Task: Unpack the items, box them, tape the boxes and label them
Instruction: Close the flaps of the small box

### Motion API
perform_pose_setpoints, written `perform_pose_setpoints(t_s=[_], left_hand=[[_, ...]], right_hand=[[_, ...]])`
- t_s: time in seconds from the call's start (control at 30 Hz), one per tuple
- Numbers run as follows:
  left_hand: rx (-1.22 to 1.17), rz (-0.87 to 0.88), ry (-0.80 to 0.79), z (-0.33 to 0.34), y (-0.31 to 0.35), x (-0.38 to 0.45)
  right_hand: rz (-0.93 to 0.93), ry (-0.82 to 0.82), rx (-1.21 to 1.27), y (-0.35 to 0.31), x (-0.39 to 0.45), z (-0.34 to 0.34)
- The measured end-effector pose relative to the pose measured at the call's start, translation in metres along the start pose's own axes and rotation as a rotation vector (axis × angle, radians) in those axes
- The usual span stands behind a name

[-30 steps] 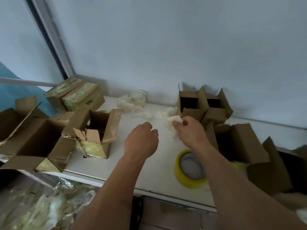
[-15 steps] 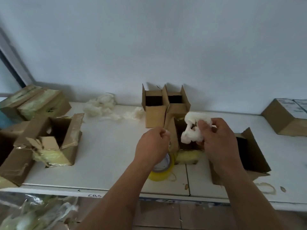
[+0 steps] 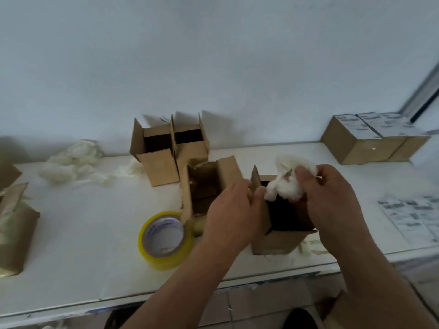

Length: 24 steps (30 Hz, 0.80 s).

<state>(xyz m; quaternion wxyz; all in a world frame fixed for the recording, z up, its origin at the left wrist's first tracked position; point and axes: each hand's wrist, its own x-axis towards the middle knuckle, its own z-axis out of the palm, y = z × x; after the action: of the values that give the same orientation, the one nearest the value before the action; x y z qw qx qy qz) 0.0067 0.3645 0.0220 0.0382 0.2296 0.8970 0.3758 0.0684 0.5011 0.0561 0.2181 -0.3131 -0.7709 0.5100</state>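
— What sort of place is this?
— A packing room: open boxes [image 3: 166, 153] at twelve o'clock on a white tabletop [image 3: 83, 222], tape [image 3: 166, 237] at six, labelled boxes [image 3: 373, 138] at two, labels [image 3: 413, 219] at three.

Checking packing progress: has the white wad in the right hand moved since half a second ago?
Yes: the white wad went rightward from the yellow tape roll.

In front of you runs a white table [image 3: 78, 245] set against a pale, bare wall [image 3: 213, 55]. At the far right, where the wall ends, you can see a slanting grey window frame [image 3: 422, 96] with a dark strip along it. Below the table's front edge you look down on a tiled floor [image 3: 256, 305], and on it a dark rounded shape [image 3: 300, 320] too blurred to identify.
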Motion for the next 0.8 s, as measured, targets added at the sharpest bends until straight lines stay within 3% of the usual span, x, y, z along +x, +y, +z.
perform_pose_setpoints(t_s=[0.3,0.67,0.8], left_hand=[[0.004,-0.176,-0.137,0.021,0.011,-0.002],[-0.160,-0.224,-0.145,0.008,0.001,-0.006],[-0.212,-0.252,-0.129,0.004,-0.004,-0.016]], right_hand=[[0.058,-0.003,-0.055,0.016,0.014,-0.028],[-0.088,-0.212,-0.449,0.021,0.009,-0.023],[-0.101,-0.207,-0.534,0.021,0.010,-0.024]])
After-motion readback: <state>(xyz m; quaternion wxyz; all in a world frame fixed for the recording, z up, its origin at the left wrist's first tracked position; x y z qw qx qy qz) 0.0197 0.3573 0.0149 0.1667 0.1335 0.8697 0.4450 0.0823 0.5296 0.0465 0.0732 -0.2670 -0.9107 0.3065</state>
